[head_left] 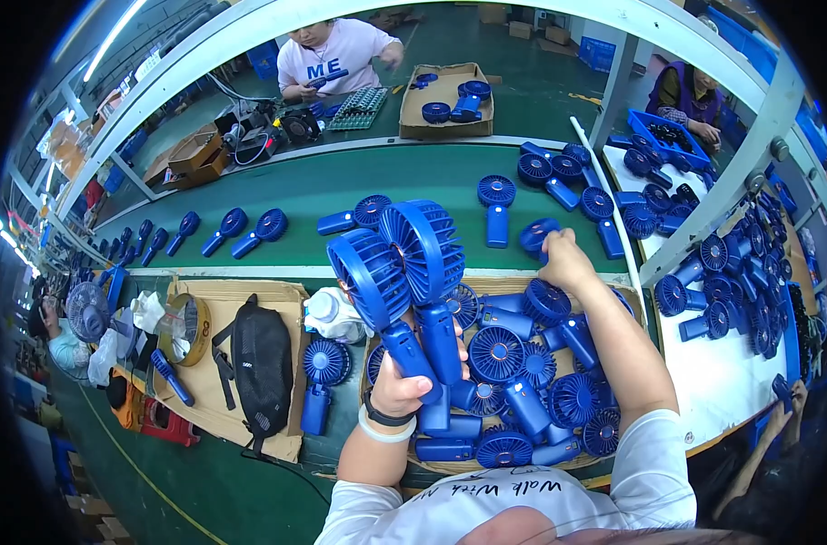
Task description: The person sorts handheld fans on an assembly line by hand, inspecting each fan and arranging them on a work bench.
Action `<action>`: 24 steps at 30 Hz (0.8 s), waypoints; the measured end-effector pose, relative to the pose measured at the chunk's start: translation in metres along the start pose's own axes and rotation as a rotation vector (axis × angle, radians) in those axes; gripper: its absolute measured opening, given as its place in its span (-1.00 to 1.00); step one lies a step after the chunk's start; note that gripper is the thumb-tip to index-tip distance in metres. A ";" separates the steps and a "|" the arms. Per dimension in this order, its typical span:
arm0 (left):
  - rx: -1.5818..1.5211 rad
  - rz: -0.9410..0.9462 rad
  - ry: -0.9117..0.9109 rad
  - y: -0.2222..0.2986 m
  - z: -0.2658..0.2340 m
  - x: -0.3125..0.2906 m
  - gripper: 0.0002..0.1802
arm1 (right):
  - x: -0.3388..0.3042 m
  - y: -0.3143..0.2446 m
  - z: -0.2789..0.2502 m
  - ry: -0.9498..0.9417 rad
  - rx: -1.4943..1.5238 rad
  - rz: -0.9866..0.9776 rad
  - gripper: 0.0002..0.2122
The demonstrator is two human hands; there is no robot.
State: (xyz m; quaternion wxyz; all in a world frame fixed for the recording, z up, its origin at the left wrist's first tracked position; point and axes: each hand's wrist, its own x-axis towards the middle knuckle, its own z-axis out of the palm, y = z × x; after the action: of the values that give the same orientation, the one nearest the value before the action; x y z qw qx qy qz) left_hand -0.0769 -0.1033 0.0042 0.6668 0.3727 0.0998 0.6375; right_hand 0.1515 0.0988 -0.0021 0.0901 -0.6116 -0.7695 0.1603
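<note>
My left hand point(401, 392) is closed round the handles of two blue handheld fans point(428, 252), held upright side by side with their round cages on top. My right hand point(566, 262) reaches to the near edge of the green conveyor belt point(304, 195), its fingers closed on another blue fan point(537, 236). Below my hands, a cardboard tray point(639, 320) is heaped with several more fans, lying at mixed angles. One loose fan point(326, 363) lies left of that tray.
Fans lie spread along the belt. Left of me, cardboard carries a black pouch point(262, 368) and a tape roll point(192, 331); a white bottle point(333, 313) stands nearby. At right, a white table point(718, 372) holds piled fans beyond a frame post. A co-worker point(336, 59) sits across the belt.
</note>
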 end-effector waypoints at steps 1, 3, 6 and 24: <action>0.010 -0.003 0.002 0.000 0.001 0.001 -0.14 | -0.002 -0.002 -0.006 0.041 0.079 -0.019 -0.54; -0.005 -0.018 -0.001 -0.003 0.001 0.003 -0.13 | 0.006 0.013 -0.010 0.118 0.293 -0.127 -0.45; 0.027 0.003 0.026 0.000 -0.006 -0.005 -0.13 | -0.037 -0.039 -0.046 0.136 1.066 -0.189 -0.21; 0.049 0.018 0.165 -0.001 0.005 0.000 -0.18 | -0.092 -0.066 -0.003 -0.240 1.564 -0.226 -0.59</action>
State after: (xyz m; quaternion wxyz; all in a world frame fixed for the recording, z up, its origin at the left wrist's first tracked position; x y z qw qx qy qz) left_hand -0.0733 -0.1050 0.0068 0.6414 0.3360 0.1669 0.6692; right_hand 0.1136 -0.0038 0.0296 0.4250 -0.2680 -0.4960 0.7082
